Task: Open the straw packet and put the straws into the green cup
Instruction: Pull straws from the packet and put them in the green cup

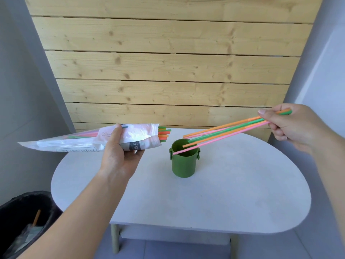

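A plank wall (168, 62) backs the white table (186, 202), and a black bin (22, 212) sits low at the left. The green cup (183, 163) stands upright on the table. The right hand (291, 126) pinches a few loose straws (224, 131), their tips crossing the cup's mouth. The left hand (119, 154) is curled round the straw packet (74, 142), held above the table with its open end toward the cup.

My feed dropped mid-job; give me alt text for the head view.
The right hand holds a few straws slanting down, their tips at the mouth of the cup on the table. The left hand holds the opened packet, more straws poking out.
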Demonstrator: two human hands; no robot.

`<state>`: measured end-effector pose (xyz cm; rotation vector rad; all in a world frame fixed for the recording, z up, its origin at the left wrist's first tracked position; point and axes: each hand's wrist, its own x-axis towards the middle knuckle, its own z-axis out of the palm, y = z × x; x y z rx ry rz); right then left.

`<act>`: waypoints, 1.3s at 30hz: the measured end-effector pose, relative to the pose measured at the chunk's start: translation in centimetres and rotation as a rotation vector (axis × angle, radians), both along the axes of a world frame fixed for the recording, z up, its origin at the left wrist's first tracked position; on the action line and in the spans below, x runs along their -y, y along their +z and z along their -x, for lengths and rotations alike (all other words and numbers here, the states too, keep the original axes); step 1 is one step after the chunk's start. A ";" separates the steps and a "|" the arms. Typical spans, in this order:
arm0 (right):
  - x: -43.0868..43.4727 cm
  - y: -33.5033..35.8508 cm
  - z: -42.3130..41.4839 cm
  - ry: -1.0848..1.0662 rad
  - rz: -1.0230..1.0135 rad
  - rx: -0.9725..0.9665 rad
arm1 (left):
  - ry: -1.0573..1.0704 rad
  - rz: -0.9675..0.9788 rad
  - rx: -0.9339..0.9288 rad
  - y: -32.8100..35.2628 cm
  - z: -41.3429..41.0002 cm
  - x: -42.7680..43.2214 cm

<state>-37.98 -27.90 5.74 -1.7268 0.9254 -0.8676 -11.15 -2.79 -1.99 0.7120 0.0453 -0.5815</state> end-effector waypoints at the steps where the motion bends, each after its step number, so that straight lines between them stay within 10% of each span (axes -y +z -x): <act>1: 0.1 0.1 0.1 -0.006 0.010 0.005 | 0.001 -0.002 0.000 0.0 0.0 -0.1; 39: -0.4 1.3 1.3 0.114 0.183 -0.038 | -0.016 -0.021 0.017 0.2 0.4 -0.5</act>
